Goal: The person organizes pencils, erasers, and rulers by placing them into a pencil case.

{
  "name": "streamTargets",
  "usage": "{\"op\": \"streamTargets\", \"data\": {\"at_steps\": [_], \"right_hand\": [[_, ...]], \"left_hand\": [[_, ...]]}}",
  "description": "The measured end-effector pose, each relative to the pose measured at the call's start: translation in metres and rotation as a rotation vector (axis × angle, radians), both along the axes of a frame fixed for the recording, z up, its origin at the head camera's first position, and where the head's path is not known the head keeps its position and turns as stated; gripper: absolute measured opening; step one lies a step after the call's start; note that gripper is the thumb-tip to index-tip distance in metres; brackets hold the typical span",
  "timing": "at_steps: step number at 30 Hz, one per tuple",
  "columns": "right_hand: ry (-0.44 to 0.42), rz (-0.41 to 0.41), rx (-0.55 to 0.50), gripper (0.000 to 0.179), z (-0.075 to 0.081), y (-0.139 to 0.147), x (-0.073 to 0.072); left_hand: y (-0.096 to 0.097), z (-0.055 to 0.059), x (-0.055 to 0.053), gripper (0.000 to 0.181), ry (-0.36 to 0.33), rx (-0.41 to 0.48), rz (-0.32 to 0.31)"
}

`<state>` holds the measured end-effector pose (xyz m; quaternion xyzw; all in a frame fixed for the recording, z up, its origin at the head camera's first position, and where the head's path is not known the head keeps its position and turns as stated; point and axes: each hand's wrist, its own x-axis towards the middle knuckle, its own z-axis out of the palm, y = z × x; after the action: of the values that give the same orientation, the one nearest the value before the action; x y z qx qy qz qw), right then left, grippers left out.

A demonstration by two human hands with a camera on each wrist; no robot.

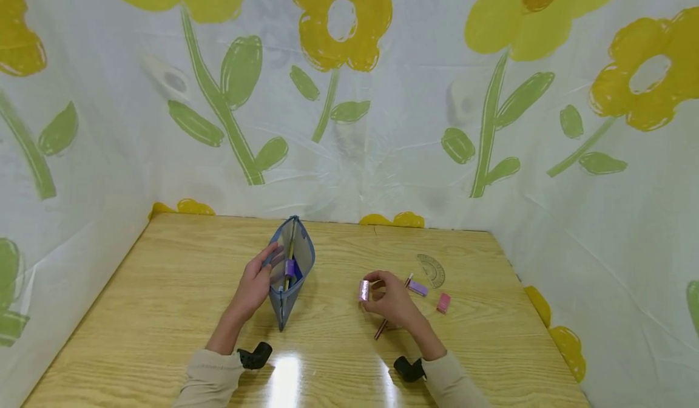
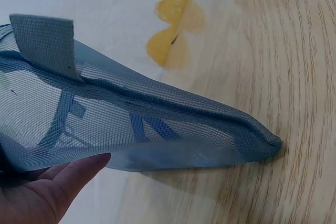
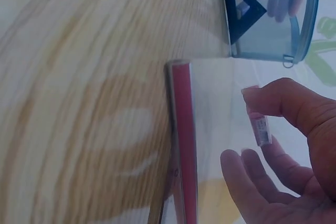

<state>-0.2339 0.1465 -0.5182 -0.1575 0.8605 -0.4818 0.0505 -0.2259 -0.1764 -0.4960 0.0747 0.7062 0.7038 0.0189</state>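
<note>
My left hand [image 1: 256, 280] holds the left side of a blue mesh pencil pouch [image 1: 306, 256], whose mouth gapes upward. Some of its fingers show through the mesh. Inside the pouch are a yellow pencil [image 1: 292, 250], a purple block [image 1: 289, 267] and a dark blue triangular piece [image 3: 241, 8]. Over the table to the right, my right hand [image 1: 392, 302] pinches a small eraser [image 1: 364, 291] in a shiny pink wrapper between thumb and fingers. In the right wrist view, that eraser [image 3: 260, 128] shows a printed label.
Beneath and beside the right hand lie a dark pink pencil [image 1: 380, 330], a purple eraser [image 1: 418, 288], a pink eraser [image 1: 443, 302] and a clear protractor [image 1: 432, 271]. Flower-printed sheets [image 1: 349, 171] wall the wooden table [image 1: 191, 262] at the back and sides.
</note>
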Motion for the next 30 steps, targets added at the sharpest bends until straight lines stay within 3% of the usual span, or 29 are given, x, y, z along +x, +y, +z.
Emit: {"op": "streamTargets", "data": {"at_steps": [13, 23, 30], "right_hand": [[0.002, 0.013, -0.050, 0.046, 0.002, -0.015, -0.001], [-0.027, 0.040, -0.159, 0.045, 0.005, -0.033, 0.000], [-0.019, 0.039, -0.147, 0.044, 0.008, -0.043, -0.004]], "left_hand": [[0.000, 0.000, 0.002, 0.054, 0.008, 0.004, -0.002], [0.000, 0.000, 0.001, 0.055, -0.002, -0.002, -0.005], [0.001, -0.002, 0.002, 0.055, -0.012, 0.008, -0.001]]}}
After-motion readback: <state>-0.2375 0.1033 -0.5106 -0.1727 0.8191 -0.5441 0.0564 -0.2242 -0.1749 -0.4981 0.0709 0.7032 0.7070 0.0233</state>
